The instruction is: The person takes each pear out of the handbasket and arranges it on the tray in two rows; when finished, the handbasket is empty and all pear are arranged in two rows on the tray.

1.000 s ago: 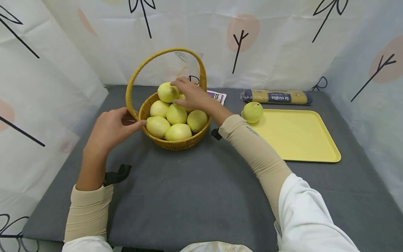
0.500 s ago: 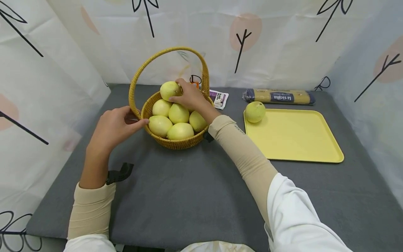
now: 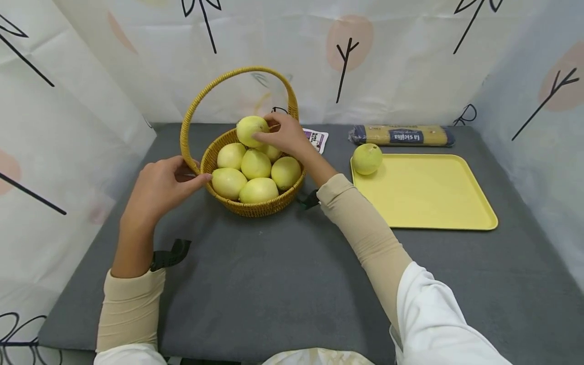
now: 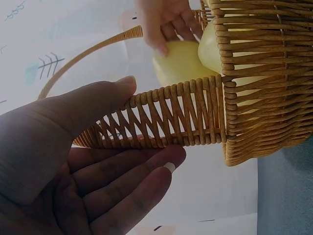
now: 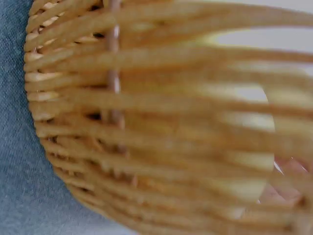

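Note:
A yellow woven basket [image 3: 255, 209] with a tall arched handle [image 3: 186, 126] stands on the grey table, filled with several pale yellow-green round fruits [image 3: 258, 190]. My left hand [image 3: 159, 187] pinches the handle's left base; in the left wrist view the thumb lies along one edge and the fingers [image 4: 146, 188] along the other. At the back of the basket my right hand [image 3: 286, 136] grips the topmost fruit [image 3: 251, 130], thumb on its near side. Basket weave fills most of the right wrist view, with the hand largely hidden behind it.
To the right lies a yellow tray [image 3: 433, 195] with one similar fruit [image 3: 367, 158] on its back left corner. Behind it is a spaghetti packet [image 3: 406, 136]. A purple-and-white packet [image 3: 317, 139] lies behind the basket. Patterned white curtains [image 3: 388, 61] enclose the table.
The top fruit has shifted slightly right within the basket, along with my right hand, whose thumb now presses its lower right side. My left hand keeps its hold on the handle.

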{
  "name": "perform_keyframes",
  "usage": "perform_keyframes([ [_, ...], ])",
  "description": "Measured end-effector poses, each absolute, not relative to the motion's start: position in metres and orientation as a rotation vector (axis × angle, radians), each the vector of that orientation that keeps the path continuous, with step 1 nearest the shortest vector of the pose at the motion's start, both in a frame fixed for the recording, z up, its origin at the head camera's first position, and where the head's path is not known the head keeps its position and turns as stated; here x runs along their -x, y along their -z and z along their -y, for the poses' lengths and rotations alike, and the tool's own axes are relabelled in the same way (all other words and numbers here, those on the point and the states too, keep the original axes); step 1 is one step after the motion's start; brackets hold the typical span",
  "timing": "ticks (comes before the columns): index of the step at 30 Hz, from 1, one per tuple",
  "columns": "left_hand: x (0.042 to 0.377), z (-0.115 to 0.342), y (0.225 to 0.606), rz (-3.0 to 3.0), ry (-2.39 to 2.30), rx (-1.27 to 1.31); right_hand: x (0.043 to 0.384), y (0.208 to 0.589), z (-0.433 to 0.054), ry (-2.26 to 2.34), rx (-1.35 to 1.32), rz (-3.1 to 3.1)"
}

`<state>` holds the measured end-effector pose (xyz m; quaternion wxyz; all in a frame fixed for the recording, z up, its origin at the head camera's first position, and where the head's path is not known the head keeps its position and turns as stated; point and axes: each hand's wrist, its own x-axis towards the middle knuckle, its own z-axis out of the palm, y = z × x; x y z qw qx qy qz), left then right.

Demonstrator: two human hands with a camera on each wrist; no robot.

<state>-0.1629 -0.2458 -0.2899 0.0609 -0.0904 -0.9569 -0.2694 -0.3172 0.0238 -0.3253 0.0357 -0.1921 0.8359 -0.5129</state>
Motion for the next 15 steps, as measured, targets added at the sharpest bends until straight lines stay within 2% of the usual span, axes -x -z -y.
perform_keyframes([
  [5, 0.163, 0.246, 0.291, 2.897, 0.826, 0.264, 0.309, 0.324, -0.044, 1.597, 0.567, -2.537],
  [15, 0.164, 0.247, 0.290, 2.878, 0.813, 0.291, 0.296, 0.323, -0.060, 1.450, 0.737, -2.589],
])
